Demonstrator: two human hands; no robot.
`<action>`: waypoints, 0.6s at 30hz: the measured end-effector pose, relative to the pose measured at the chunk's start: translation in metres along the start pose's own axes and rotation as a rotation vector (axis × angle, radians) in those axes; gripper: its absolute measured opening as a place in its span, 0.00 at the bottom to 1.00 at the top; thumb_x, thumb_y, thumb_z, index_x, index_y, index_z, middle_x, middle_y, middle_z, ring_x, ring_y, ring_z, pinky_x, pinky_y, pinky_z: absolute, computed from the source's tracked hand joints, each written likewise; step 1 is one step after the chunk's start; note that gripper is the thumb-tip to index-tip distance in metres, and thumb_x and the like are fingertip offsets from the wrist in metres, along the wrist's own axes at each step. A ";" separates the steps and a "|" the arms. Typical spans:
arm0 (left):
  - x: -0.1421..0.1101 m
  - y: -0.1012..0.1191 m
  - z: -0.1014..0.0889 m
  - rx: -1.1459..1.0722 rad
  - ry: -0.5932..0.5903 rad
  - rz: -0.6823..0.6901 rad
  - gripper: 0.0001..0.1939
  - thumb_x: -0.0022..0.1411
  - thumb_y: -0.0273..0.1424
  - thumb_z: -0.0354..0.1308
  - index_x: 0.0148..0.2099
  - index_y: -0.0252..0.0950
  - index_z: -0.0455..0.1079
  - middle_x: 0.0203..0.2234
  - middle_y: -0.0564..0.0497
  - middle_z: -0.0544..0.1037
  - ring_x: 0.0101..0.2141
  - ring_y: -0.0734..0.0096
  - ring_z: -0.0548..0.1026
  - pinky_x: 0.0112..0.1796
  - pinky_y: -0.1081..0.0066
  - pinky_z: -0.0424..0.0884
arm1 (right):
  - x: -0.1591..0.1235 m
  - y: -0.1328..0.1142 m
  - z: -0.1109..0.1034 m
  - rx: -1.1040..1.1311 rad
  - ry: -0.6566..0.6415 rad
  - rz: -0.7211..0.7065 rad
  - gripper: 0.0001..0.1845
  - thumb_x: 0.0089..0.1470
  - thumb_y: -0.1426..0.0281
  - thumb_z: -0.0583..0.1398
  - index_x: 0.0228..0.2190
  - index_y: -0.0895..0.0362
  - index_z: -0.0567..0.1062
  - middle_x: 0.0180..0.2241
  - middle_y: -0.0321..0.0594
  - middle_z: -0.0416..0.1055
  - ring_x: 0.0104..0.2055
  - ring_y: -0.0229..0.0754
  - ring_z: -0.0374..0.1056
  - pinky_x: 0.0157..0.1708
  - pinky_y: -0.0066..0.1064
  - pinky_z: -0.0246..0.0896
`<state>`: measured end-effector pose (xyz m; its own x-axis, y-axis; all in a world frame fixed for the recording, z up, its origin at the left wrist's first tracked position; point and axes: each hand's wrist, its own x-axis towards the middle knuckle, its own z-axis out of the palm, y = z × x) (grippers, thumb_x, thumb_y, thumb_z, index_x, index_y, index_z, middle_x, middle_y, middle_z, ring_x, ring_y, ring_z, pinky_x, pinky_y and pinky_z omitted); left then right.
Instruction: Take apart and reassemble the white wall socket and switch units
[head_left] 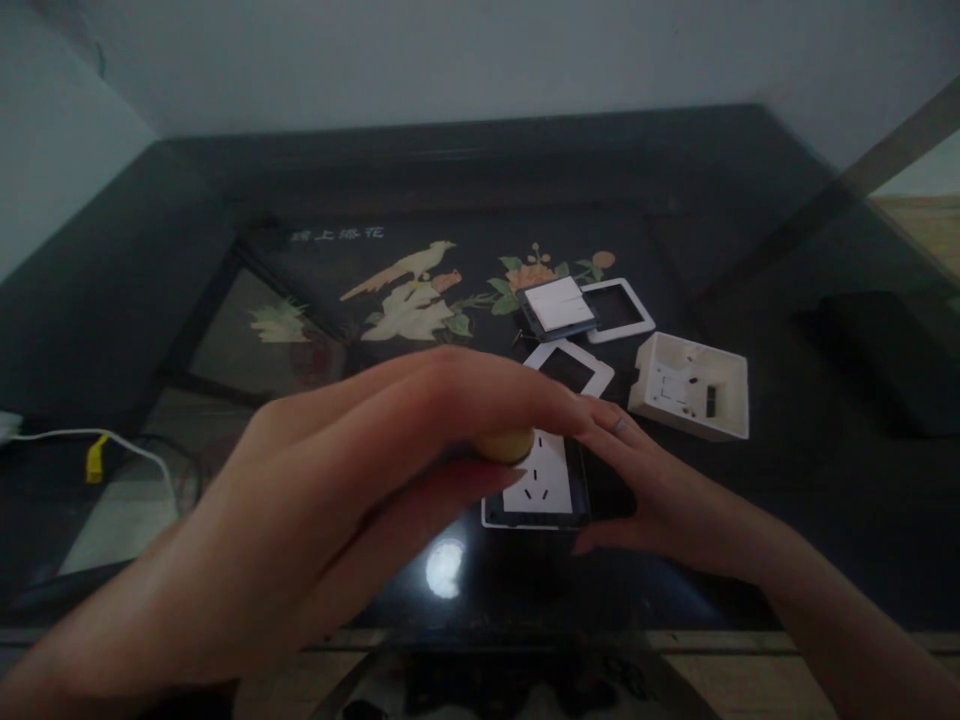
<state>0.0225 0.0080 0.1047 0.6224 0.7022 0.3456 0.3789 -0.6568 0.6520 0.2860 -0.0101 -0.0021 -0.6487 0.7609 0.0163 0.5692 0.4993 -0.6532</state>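
Note:
My left hand (360,470) is closed around a yellow rounded handle (506,446). Only the handle's end shows between thumb and fingers; the rest is hidden. Under it lies a white wall socket (551,480) with a dark surround and slots in its face. My right hand (645,480), with a ring on one finger, reaches along the socket's right side. Its fingers are stretched out and the thumb is spread away near the lower right corner. The right fingertips are hidden behind my left hand, so I cannot tell how firmly they touch the socket.
Beyond the hands lie a white frame (602,378), another white frame (637,327) and a white switch panel (559,303). A white mounting box (727,400) stands at right. A white cable (64,432) with a yellow tag (95,458) is at left on the glossy dark table (420,180).

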 end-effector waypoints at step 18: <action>0.005 -0.010 0.003 0.038 0.158 0.059 0.12 0.61 0.30 0.64 0.47 0.44 0.70 0.42 0.54 0.77 0.42 0.66 0.76 0.42 0.67 0.76 | 0.000 -0.002 0.005 0.011 -0.050 0.048 0.51 0.46 0.62 0.70 0.65 0.48 0.51 0.68 0.47 0.48 0.69 0.52 0.47 0.64 0.49 0.52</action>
<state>0.0239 0.0171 0.0972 0.5298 0.6946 0.4867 0.3722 -0.7061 0.6024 0.2821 -0.0133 -0.0047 -0.6451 0.7623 -0.0530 0.5953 0.4579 -0.6602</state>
